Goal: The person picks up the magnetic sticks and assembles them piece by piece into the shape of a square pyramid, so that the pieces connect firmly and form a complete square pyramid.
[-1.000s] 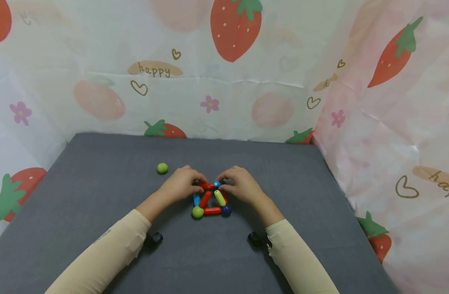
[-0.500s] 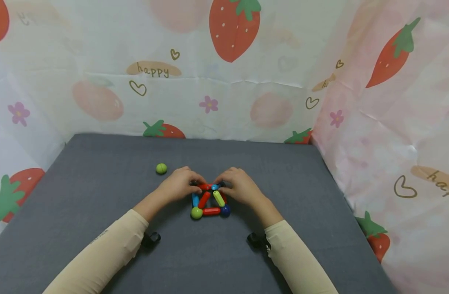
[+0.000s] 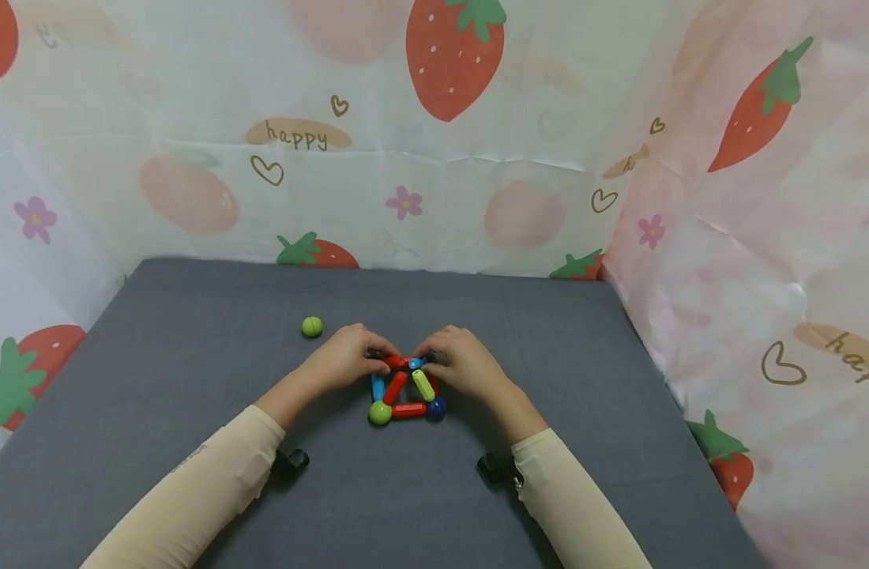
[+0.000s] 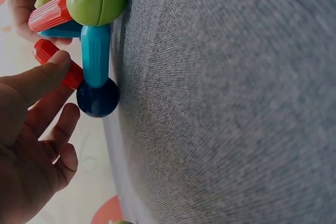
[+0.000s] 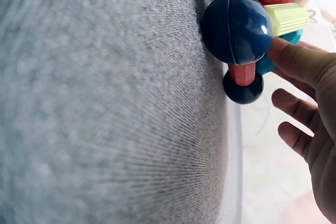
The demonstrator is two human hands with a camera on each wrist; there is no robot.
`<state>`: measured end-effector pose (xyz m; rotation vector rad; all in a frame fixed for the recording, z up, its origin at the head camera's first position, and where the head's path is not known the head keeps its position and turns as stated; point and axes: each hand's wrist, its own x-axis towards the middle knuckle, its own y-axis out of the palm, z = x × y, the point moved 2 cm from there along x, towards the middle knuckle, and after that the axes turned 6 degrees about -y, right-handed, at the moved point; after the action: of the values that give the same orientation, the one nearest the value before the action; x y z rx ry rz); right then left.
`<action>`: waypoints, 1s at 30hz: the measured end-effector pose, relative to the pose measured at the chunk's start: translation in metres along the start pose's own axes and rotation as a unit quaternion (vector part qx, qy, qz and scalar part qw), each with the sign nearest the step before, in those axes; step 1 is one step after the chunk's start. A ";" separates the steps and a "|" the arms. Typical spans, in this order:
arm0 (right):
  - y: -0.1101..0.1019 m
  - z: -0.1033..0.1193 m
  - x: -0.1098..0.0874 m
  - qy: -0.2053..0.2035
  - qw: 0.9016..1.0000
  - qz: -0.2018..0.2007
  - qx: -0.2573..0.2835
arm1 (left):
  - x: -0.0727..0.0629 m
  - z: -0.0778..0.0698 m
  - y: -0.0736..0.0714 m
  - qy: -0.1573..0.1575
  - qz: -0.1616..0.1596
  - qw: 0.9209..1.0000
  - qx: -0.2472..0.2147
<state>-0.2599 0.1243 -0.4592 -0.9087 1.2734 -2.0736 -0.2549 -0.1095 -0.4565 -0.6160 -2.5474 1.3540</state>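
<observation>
My left hand (image 3: 351,357) pinches a red magnetic rod (image 4: 74,75), which leans up from a dark blue ball (image 4: 97,98). Opposite it, my right hand (image 3: 468,362) pinches a blue rod (image 5: 265,66) above another dark blue ball (image 5: 243,91). Both rods belong to a small frame of rods and balls on the table. At its front, a red rod (image 3: 409,409) joins a green ball (image 3: 381,413) and a dark blue ball (image 3: 436,408). From these two, a red rod (image 3: 395,388) and a yellow rod (image 3: 423,385) slant inward and upward. Fingers partly hide the far side.
A loose green ball (image 3: 311,326) lies on the grey cloth-covered table (image 3: 214,340), beyond my left hand. Strawberry-printed curtains (image 3: 434,190) stand behind the table and at both sides. Black wrist cameras (image 3: 493,468) hang beneath the sleeves.
Both hands stay at the frame's far side. The tops of the held red and blue rods have shifted very slightly left and down in the head view, partly with the camera.
</observation>
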 end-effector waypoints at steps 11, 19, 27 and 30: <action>0.001 0.003 0.001 -0.002 1.000 -0.008 -0.009 | -0.003 -0.003 0.000 0.011 -0.003 1.000 0.017; 0.001 0.003 0.001 0.003 1.000 -0.007 -0.012 | -0.003 -0.005 0.001 -0.004 -0.001 1.000 0.026; 0.003 0.001 0.001 0.016 1.000 0.002 -0.021 | -0.004 -0.006 0.000 0.001 -0.004 1.000 0.030; 0.002 0.001 0.001 0.014 1.000 0.007 -0.026 | -0.005 -0.007 0.000 0.001 -0.007 0.999 0.031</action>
<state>-0.2594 0.1218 -0.4604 -0.8948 1.3512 -2.0581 -0.2478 -0.1064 -0.4525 -0.5875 -2.4921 1.4219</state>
